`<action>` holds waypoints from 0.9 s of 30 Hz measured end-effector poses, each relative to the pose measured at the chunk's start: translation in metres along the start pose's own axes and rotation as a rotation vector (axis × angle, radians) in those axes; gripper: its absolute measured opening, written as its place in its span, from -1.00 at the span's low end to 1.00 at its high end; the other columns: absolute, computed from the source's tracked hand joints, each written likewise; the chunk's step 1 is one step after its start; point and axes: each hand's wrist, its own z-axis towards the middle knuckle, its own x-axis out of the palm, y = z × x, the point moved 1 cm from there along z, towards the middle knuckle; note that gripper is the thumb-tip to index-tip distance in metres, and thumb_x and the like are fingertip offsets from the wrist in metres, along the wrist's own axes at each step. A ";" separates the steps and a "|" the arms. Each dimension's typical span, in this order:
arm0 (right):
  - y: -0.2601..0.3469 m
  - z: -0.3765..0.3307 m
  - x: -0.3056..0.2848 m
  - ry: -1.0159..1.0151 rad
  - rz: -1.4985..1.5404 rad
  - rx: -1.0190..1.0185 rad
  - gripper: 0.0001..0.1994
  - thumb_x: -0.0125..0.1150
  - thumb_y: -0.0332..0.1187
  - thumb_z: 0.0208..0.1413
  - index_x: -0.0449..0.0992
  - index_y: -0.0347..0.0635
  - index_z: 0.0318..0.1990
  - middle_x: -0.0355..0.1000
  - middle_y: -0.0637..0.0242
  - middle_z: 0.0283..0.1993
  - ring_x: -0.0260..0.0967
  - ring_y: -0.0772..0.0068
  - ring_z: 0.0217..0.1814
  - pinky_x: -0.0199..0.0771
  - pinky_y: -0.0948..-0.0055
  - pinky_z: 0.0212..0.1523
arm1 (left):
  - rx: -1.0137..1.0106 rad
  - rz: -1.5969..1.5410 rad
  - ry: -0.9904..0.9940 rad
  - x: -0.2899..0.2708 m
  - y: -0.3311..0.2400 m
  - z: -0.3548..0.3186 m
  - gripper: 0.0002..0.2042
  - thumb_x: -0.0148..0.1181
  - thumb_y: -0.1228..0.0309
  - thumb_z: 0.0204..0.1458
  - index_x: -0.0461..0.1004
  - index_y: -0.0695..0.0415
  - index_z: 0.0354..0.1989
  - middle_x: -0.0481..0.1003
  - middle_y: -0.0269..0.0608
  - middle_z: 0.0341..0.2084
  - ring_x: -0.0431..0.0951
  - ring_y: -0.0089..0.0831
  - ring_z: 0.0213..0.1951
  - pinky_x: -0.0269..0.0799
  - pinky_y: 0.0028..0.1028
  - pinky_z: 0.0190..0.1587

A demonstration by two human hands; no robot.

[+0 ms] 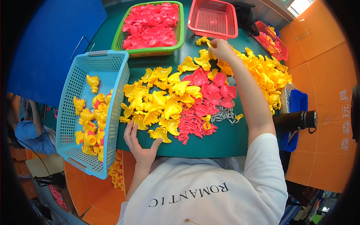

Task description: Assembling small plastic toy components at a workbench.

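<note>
My left hand (141,152) rests at the near edge of the green table, fingers spread, thumb close to a yellow plastic shell (160,134). It holds nothing. Stretched far forward, my right hand (222,50) pinches a yellow plastic part (209,44), mostly covered by the fingers. Curved yellow shells (159,99) lie in a loose pile between my arms. Beside them are pink cup-shaped parts (213,90), small pink pieces (191,123) and small silvery metal parts (225,115). More yellow shells (266,71) are heaped right of my right forearm.
A light-blue basket (116,108) with assembled yellow toys stands left. Behind are a green basket (181,28) of pink parts and a red basket (213,18). A smaller red basket (281,55), blue bin (299,98) and black bottle (294,120) line the right side.
</note>
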 end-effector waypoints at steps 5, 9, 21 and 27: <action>-0.024 -0.010 -0.011 -0.036 0.278 -0.053 -0.62 0.16 -0.43 -0.01 0.46 -0.27 0.03 0.53 0.12 -0.20 0.49 0.26 -0.13 0.47 0.38 -0.08 | 0.036 -0.005 -0.042 0.002 -0.001 0.000 -0.25 0.45 0.14 -0.19 0.22 0.24 0.15 0.23 -0.02 0.12 0.21 -0.07 0.17 0.13 -0.15 0.20; -0.026 -0.024 -0.023 -0.021 0.317 -0.061 -0.68 0.14 -0.49 0.00 0.48 -0.32 -0.04 0.53 0.16 -0.23 0.49 0.34 -0.18 0.47 0.43 -0.12 | 0.043 -0.006 -0.056 0.004 0.002 -0.002 -0.28 0.42 0.14 -0.15 0.24 0.25 0.13 0.27 -0.02 0.08 0.25 -0.09 0.13 0.14 -0.18 0.19; 0.000 -0.029 -0.014 0.063 -0.076 -0.308 -0.86 0.24 -0.31 -0.03 0.65 -0.03 -0.31 0.56 0.32 -0.25 0.41 0.32 -0.08 0.01 0.25 0.22 | 0.049 0.010 -0.071 0.005 0.000 -0.002 -0.32 0.42 0.19 -0.14 0.25 0.26 0.12 0.30 -0.03 0.04 0.28 -0.10 0.10 0.16 -0.20 0.17; 0.017 -0.011 0.001 0.025 -0.235 -0.233 -0.86 0.27 -0.26 -0.05 0.65 0.01 -0.33 0.53 0.40 -0.23 0.33 0.36 0.01 -0.04 0.25 0.20 | 0.048 0.017 -0.069 0.007 0.001 -0.002 -0.37 0.42 0.28 -0.14 0.28 0.24 0.10 0.33 -0.03 0.01 0.29 -0.10 0.08 0.18 -0.21 0.15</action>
